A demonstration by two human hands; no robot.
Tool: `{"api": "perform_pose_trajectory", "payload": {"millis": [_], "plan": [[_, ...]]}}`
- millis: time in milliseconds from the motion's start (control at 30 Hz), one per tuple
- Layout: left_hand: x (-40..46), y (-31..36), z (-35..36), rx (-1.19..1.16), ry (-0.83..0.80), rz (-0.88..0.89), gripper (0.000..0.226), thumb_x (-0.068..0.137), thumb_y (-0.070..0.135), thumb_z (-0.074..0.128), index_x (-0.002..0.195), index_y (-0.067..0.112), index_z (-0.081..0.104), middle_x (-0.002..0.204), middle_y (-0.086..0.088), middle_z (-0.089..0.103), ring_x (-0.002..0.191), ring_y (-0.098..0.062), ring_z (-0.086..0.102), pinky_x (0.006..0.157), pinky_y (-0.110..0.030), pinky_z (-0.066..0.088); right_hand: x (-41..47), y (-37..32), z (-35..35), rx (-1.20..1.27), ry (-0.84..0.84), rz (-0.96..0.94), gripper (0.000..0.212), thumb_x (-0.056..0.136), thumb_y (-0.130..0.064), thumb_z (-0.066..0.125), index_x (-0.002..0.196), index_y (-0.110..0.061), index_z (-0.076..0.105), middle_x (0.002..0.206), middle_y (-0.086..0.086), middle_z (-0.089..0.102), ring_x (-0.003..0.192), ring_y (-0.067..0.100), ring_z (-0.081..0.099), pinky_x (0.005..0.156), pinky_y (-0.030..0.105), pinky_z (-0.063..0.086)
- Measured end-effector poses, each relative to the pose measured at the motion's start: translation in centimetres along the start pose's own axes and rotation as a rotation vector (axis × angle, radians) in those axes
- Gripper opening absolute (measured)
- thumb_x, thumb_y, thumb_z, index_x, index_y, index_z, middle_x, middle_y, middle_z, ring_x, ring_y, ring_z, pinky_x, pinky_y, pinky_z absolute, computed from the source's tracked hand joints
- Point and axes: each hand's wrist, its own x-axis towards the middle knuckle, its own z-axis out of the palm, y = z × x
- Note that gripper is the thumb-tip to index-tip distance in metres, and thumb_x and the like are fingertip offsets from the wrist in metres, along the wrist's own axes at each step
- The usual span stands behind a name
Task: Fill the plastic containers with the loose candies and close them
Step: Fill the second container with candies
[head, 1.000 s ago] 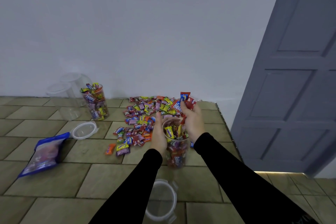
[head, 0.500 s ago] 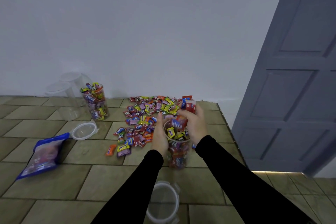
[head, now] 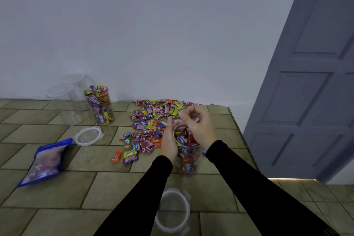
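A clear plastic container [head: 188,159], nearly full of wrapped candies, stands on the tiled surface. My left hand [head: 169,140] grips its left side near the rim. My right hand [head: 198,126] hovers over its mouth with fingers curled and apart, holding nothing that I can see. A pile of loose candies [head: 151,126] lies just behind and to the left. A second container [head: 99,107] full of candies stands by the wall without a lid. Two empty containers [head: 66,101] stand to its left.
One round lid [head: 173,210] lies near me between my arms, another lid [head: 88,136] sits left of the pile. A blue candy bag [head: 45,163] lies at the left. The surface's right edge runs beside a grey door [head: 306,82].
My right hand brought a handful of candies down over the container and dropped them in; it now sits lower with nothing in it. My left hand kept its hold.
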Motion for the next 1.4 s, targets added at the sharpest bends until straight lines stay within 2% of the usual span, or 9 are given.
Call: {"api": "perform_pose_trajectory", "payload": {"millis": [233, 367, 500, 600, 767, 933, 1033, 1200, 1400], "plan": [[-0.3, -0.2, -0.3, -0.012, -0.056, 0.023, 0.095, 0.078, 0.08, 0.041, 0.115, -0.005, 0.061, 0.109, -0.023, 0.068, 0.11, -0.039, 0.062, 0.105, -0.06, 0.039, 0.7, -1.0, -0.9, 0.061, -0.011, 0.153, 0.031, 0.097, -0.033, 0.051, 0.072, -0.015, 0.057, 0.072, -0.002, 0.054, 0.064, 0.003, 0.051, 0.065, 0.014, 0.042], [0.0, -0.3, -0.5, -0.018, -0.04, 0.012, 0.092, 0.071, 0.084, 0.047, 0.11, 0.004, 0.068, 0.11, -0.02, 0.069, 0.113, -0.036, 0.061, 0.107, -0.058, 0.037, 1.1, -2.9, -3.1, -0.484, -0.297, -0.023, 0.007, 0.084, -0.025, 0.07, 0.086, -0.019, 0.067, 0.079, -0.008, 0.057, 0.064, 0.002, 0.046, 0.063, 0.022, 0.04], [0.4, -0.7, -0.4, 0.027, -0.032, 0.018, 0.086, 0.075, 0.084, 0.04, 0.103, 0.008, 0.07, 0.106, -0.01, 0.072, 0.112, -0.03, 0.062, 0.11, -0.055, 0.033, 1.3, -6.1, -3.8, -0.85, -0.66, 0.064, 0.031, 0.081, -0.021, 0.072, 0.112, -0.019, 0.071, 0.094, -0.008, 0.067, 0.07, -0.002, 0.051, 0.059, 0.014, 0.036], [0.3, -0.6, -0.4, -0.025, -0.03, -0.021, 0.084, 0.072, 0.082, 0.048, 0.104, 0.007, 0.07, 0.108, -0.016, 0.07, 0.111, -0.034, 0.062, 0.109, -0.057, 0.035, 1.5, -6.3, -3.1, -1.078, -0.748, 0.118, 0.038, 0.084, -0.023, 0.072, 0.121, -0.016, 0.068, 0.117, 0.002, 0.067, 0.096, 0.015, 0.061, 0.074, 0.02, 0.043], [0.2, -0.4, -0.3, -0.04, -0.029, -0.051, 0.081, 0.078, 0.076, 0.044, 0.108, 0.005, 0.068, 0.11, -0.018, 0.069, 0.112, -0.034, 0.062, 0.108, -0.056, 0.037, 0.9, -4.4, -1.2, -1.169, -0.75, 0.143, 0.024, 0.094, -0.013, 0.058, 0.113, -0.008, 0.071, 0.113, 0.008, 0.069, 0.101, 0.023, 0.063, 0.075, 0.024, 0.042], [0.1, -0.3, -0.6, -0.038, -0.016, -0.075, 0.066, 0.092, 0.062, 0.038, 0.1, 0.005, 0.07, 0.101, -0.016, 0.071, 0.104, -0.031, 0.065, 0.106, -0.052, 0.042, 1.4, -4.3, -1.0, -1.155, -0.784, 0.188, 0.026, 0.087, -0.017, 0.068, 0.111, -0.008, 0.072, 0.112, 0.006, 0.07, 0.095, 0.022, 0.064, 0.073, 0.022, 0.041], [0.0, -0.2, -0.8, -0.016, -0.086, -0.107, 0.058, 0.096, 0.053, 0.036, 0.081, 0.012, 0.074, 0.083, -0.009, 0.074, 0.08, -0.019, 0.07, 0.083, -0.034, 0.056, 1.7, -4.7, -1.8, -1.045, -0.748, 0.2, 0.031, 0.08, -0.017, 0.076, 0.11, -0.01, 0.073, 0.11, 0.005, 0.071, 0.094, 0.02, 0.065, 0.07, 0.022, 0.039], [0.5, -0.1, -1.5, 0.045, -0.187, -0.132, 0.067, 0.098, 0.056, 0.023, 0.096, 0.008, 0.071, 0.086, -0.008, 0.075, 0.078, -0.016, 0.072, 0.062, -0.02, 0.055, 2.9, -5.3, -4.0, -0.811, -0.494, 0.122, 0.017, 0.076, -0.024, 0.078, 0.092, -0.019, 0.078, 0.098, -0.005, 0.073, 0.075, 0.001, 0.056, 0.053, 0.005, 0.035], [1.8, -0.5, -3.2, 0.348, -0.071, 0.011, 0.048, 0.103, 0.046, 0.029, 0.094, 0.02, 0.069, 0.093, -0.001, 0.073, 0.088, -0.015, 0.067, 0.073, -0.026, 0.047, 3.1, -0.1, -4.8, -0.694, -0.18, 0.21, 0.02, 0.096, -0.027, 0.056, 0.101, -0.013, 0.07, 0.094, -0.002, 0.065, 0.08, 0.008, 0.052, 0.07, 0.018, 0.035]]}}
